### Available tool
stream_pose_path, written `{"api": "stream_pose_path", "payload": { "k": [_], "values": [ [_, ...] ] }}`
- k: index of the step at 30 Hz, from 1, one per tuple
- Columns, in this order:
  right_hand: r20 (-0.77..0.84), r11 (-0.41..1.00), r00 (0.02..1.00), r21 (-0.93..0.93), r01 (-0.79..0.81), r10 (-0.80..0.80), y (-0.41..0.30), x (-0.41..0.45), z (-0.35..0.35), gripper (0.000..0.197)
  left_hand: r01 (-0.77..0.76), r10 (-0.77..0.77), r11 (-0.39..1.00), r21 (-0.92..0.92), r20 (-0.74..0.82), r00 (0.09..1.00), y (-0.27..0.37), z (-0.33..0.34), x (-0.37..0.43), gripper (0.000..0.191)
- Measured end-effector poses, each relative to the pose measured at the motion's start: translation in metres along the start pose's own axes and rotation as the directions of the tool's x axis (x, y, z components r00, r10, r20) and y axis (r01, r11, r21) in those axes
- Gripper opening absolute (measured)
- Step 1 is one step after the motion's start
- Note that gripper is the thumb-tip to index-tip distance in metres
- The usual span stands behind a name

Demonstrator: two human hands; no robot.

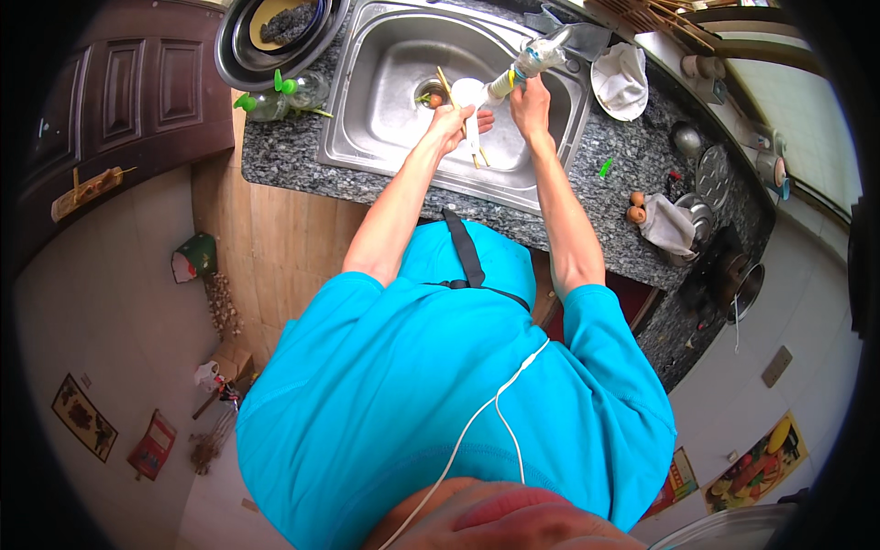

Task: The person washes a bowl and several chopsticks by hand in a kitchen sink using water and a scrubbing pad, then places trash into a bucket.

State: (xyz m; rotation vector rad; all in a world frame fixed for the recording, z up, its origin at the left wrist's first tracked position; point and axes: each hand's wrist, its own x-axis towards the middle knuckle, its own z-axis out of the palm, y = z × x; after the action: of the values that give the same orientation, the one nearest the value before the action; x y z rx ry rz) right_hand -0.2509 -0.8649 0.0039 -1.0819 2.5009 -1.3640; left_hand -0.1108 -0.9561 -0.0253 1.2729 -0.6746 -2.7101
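Over the stainless steel sink (405,58) my left hand (454,127) grips a pair of wooden chopsticks (445,82) and the handle of a white spoon or ladle (469,93). The white bowl of that utensil lies near the end of a ribbed faucet hose (503,84). Clear plastic is wrapped around the faucet's upper part (540,56). My right hand (531,103) is raised beside the hose, its fingers bent close to it; whether they grip the faucet is hidden. A round orange-brown object (435,101) and green scraps sit at the sink's drain.
Metal basins (230,65) and green-topped clear bottles (302,89) stand left of the sink. On the right are a white plate with a cloth (621,82), eggs (636,214), a grey cloth (668,223) and a metal lid (686,139) on the granite counter (591,199).
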Motion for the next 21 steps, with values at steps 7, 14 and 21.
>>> {"api": "stream_pose_path", "payload": {
  "k": [7,14,21],
  "values": [
    [0.54,0.449,0.608,0.41,-0.794,0.582,0.007,-0.059,0.037,0.024,-0.047,0.051,0.979,0.198,-0.015,0.999,-0.015,0.0,0.009,0.028],
    [0.501,0.345,0.653,0.575,-0.742,0.568,-0.009,-0.039,0.058,0.018,0.058,-0.076,0.958,0.28,0.054,0.996,-0.012,0.008,-0.007,0.048],
    [0.346,0.525,0.751,0.553,-0.647,0.562,0.003,-0.046,0.069,0.024,-0.046,0.085,0.906,0.42,-0.074,0.994,-0.037,0.011,0.006,0.061]
  ]
}}
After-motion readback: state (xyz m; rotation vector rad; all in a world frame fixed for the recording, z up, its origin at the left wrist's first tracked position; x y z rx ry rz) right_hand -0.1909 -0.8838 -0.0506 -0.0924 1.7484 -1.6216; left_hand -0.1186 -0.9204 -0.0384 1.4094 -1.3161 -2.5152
